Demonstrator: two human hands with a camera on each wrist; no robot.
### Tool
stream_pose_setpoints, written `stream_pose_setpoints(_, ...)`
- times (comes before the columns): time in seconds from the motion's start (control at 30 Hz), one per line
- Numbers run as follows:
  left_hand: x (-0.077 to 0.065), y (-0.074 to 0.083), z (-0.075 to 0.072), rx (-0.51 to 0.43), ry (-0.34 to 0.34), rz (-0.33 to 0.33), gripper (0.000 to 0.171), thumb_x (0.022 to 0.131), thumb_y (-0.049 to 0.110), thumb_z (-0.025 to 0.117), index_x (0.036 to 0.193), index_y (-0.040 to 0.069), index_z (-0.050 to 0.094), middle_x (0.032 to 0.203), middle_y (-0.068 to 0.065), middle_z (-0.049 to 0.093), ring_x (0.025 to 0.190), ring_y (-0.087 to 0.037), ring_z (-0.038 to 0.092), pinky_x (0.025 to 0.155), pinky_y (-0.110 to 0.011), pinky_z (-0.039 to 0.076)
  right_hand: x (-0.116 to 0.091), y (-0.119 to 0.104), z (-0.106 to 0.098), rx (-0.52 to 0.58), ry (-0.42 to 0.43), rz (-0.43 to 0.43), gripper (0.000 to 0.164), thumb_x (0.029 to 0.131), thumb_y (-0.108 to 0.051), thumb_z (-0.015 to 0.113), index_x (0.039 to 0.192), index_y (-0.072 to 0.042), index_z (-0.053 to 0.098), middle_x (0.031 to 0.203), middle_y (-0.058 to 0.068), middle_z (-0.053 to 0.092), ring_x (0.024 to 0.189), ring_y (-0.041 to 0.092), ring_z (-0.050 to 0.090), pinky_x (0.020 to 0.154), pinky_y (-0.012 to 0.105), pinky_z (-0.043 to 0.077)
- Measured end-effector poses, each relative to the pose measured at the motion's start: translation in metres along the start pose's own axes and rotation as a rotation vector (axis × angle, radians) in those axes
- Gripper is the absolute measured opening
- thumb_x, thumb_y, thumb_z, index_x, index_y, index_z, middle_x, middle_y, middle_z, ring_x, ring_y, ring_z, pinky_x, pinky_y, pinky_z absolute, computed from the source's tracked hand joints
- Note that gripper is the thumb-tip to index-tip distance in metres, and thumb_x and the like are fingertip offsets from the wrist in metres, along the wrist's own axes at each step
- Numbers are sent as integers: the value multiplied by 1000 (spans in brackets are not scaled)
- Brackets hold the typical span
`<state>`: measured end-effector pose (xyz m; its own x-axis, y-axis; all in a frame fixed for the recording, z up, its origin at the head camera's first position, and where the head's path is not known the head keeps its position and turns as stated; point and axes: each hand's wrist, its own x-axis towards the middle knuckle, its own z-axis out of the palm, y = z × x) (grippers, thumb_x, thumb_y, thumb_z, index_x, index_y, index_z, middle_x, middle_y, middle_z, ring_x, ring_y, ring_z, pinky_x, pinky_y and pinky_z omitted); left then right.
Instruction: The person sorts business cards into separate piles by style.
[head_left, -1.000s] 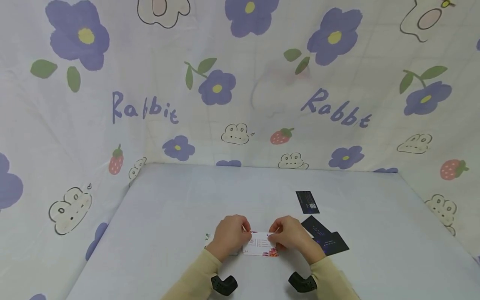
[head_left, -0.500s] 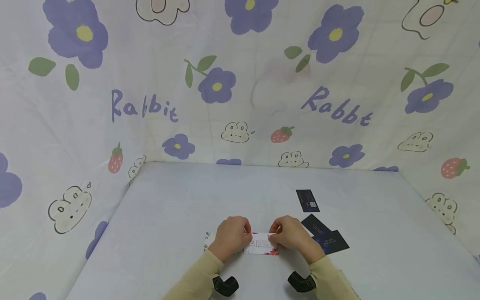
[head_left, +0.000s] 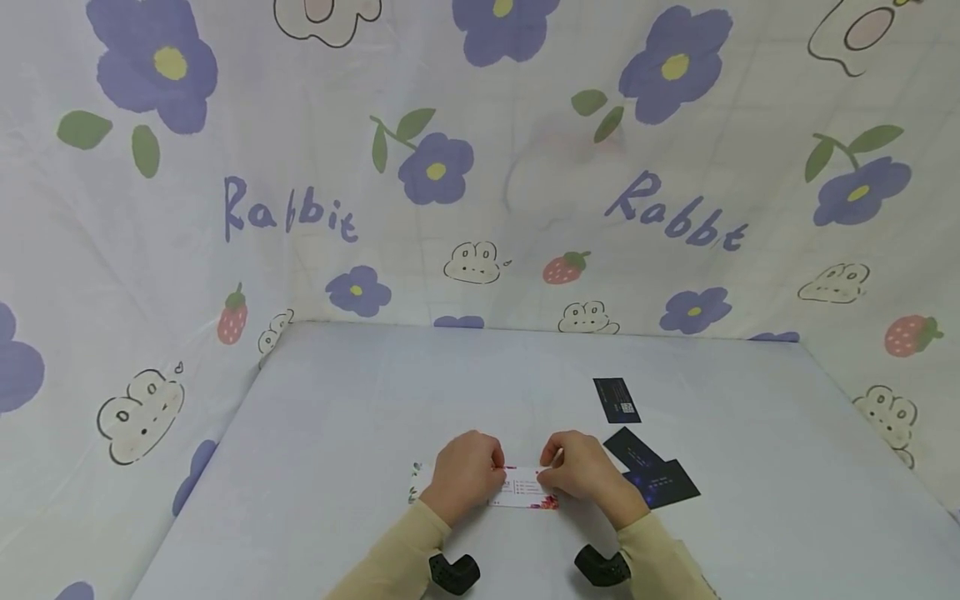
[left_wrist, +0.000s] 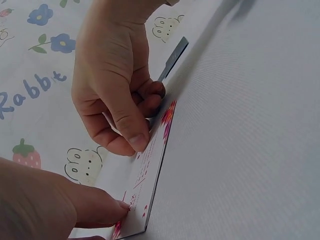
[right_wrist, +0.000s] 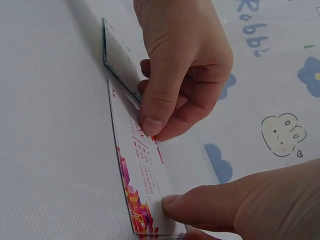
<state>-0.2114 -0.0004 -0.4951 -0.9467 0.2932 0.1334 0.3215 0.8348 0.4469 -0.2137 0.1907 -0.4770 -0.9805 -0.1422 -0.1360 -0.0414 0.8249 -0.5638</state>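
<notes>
White card: the card with red print and a red-orange patterned corner (head_left: 522, 493) sits between the two hands on the table (head_left: 360, 392), its long side running left to right; whether it is slightly raised cannot be told.
Left hand: the hand (head_left: 467, 471) is at the white card's upper left part, fingers curled and closed in a pinch, the thumb tip on the printed face.
Right hand: the hand (head_left: 588, 475) is at the white card's upper right part, fingers likewise bent in, thumb and forefinger pinching the far edge.
Leaf card: a pale card with green leaves (head_left: 416, 483) lies just left of the white card, partly hidden behind the left hand; whether the two touch is unclear.
Pair of black cards: two dark cards (head_left: 663, 483) overlap to the right of the white card, near the right wrist.
Lone black card: another dark card (head_left: 617, 401), with a small pale square printed on it, lies beyond the white card and to its right.
Sleeves: cream cuffs (head_left: 401, 550) cover both forearms, on the person's side of the white card.
Backdrop: a cloth with purple flowers, rabbits and strawberries (head_left: 300, 125) hangs well beyond the white card.
</notes>
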Motion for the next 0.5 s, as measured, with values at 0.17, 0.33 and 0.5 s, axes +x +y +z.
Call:
stream_pose_setpoints(0.17,1,0,0,5,-6,7,10,81,11,76,72,15,71,70,4,63,66,-10,50,59,-26,42,1,0,0,7,0,6,17,77,-8,82,82,-9,66,74,3,60,69,17,52,60,27,41)
stream_pose_setpoints(0.33,1,-1,-3,-33,4,-10,3,83,13,74,80,13,73,73,3,64,67,-11,51,61,-27,44,2,2,-2,30,3,2,15,78,-10,81,83,-10,66,76,3,60,69,16,53,59,28,42)
stream_pose_setpoints(0.5,5,-8,-24,-174,58,-79,15,90,18,70,102,11,74,74,2,62,66,-12,50,60,-27,41,4,7,-17,104,38,50,12,88,-18,76,91,-11,67,76,3,59,64,16,54,56,28,43)
